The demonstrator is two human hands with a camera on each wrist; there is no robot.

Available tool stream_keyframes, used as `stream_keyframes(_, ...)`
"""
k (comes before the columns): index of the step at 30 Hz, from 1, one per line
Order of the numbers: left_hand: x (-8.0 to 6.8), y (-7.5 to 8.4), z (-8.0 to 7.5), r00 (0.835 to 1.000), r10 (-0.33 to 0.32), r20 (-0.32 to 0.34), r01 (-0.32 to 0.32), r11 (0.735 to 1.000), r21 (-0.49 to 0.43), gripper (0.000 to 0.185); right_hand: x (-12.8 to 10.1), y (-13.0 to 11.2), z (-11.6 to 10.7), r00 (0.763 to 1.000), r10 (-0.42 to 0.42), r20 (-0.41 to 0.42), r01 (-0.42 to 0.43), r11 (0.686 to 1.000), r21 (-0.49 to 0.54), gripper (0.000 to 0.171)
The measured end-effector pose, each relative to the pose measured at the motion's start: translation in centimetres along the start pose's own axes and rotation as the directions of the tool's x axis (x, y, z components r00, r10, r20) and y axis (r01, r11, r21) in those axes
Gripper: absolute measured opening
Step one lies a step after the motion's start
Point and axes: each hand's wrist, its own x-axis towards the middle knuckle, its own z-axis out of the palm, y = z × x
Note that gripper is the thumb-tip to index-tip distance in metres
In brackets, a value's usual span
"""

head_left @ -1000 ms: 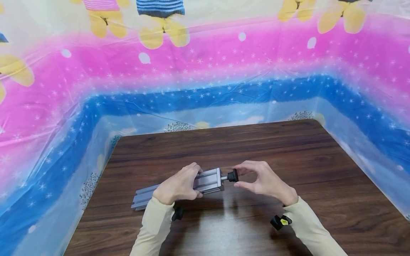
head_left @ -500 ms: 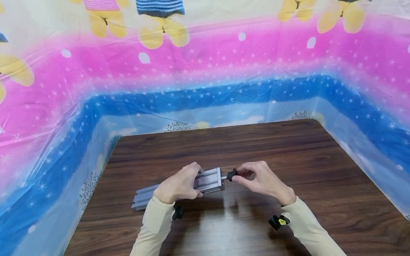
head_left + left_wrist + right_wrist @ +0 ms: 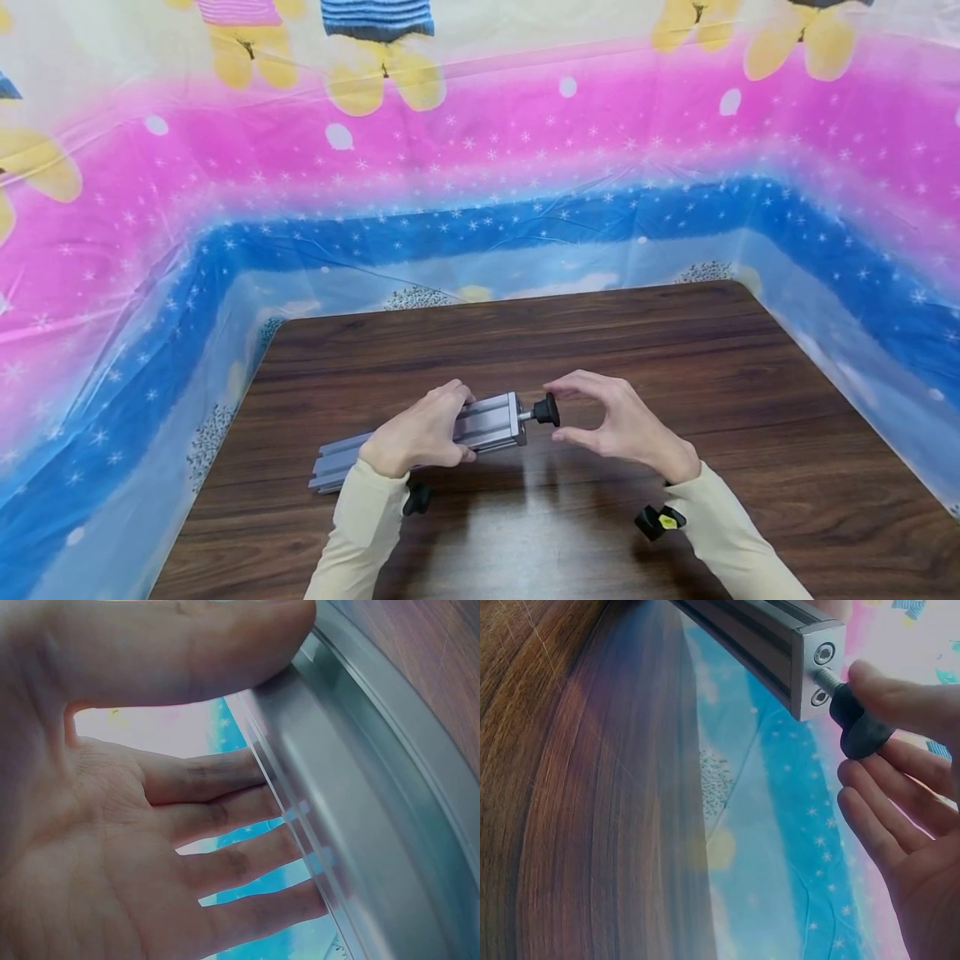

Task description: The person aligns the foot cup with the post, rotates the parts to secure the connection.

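A grey aluminium profile point(image 3: 487, 423) with long grooves lies slanted in the head view, its near-right end raised above the table. My left hand point(image 3: 420, 429) grips it across the middle, thumb on the near side and fingers over the far side. From its capped end a threaded stem point(image 3: 827, 677) sticks out, carrying a black levelling foot point(image 3: 546, 410). At the foot's rim my right hand point(image 3: 626, 421) holds thumb and index finger on opposite sides. In the right wrist view the other fingers point(image 3: 870, 814) stretch out below the foot. Two screws point(image 3: 824, 652) sit in the end cap.
A dark wood-grain table point(image 3: 637, 333) lies under both hands. Black wrist-camera mounts point(image 3: 660, 522) hang by the cuffs. Behind and at the sides hangs a pink and blue patterned cloth point(image 3: 480, 167).
My right thumb and fingers closed together on the foot half a second ago, then spread wide again about its rim. The left hand and the profile have stayed in place.
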Motion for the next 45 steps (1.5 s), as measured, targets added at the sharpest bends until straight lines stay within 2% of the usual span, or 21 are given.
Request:
stream_keyframes(17,0.10,-0.07,-0.08,1.000,0.025,-0.003,-0.025,1.000,0.015,0.051,0.16,0.07,0.33,0.996,0.086,0.001,-0.086,0.996,0.008,0.028)
stream_keyframes(26,0.19,0.02,-0.09,1.000,0.018,0.005,-0.018,1.000,0.020,0.052,0.52,-0.10,0.62,0.984,0.176,0.016,-0.177,0.984,0.022,0.005)
stream_keyframes(32,0.08,0.07,-0.08,1.000,0.005,0.012,-0.005,1.000,0.009,0.053,0.46,-0.44,0.60,0.969,0.243,0.043,-0.243,0.970,-0.005,0.013)
stream_keyframes(35,0.02,0.06,-0.06,1.000,0.000,0.011,0.000,1.000,0.006,0.052,0.15,-0.42,0.34,0.980,0.196,0.028,-0.195,0.981,-0.018,0.014)
stream_keyframes(40,-0.01,-0.01,0.01,1.000,-0.012,0.007,0.012,1.000,0.006,0.052,-0.16,-0.14,-0.04,0.999,0.041,0.002,-0.041,0.998,-0.038,0.046)
stream_keyframes(45,0.08,-0.01,0.10,1.000,-0.015,0.008,0.015,1.000,0.013,0.052,-0.17,-0.03,-0.14,1.000,0.002,0.010,-0.001,0.999,-0.037,0.046)
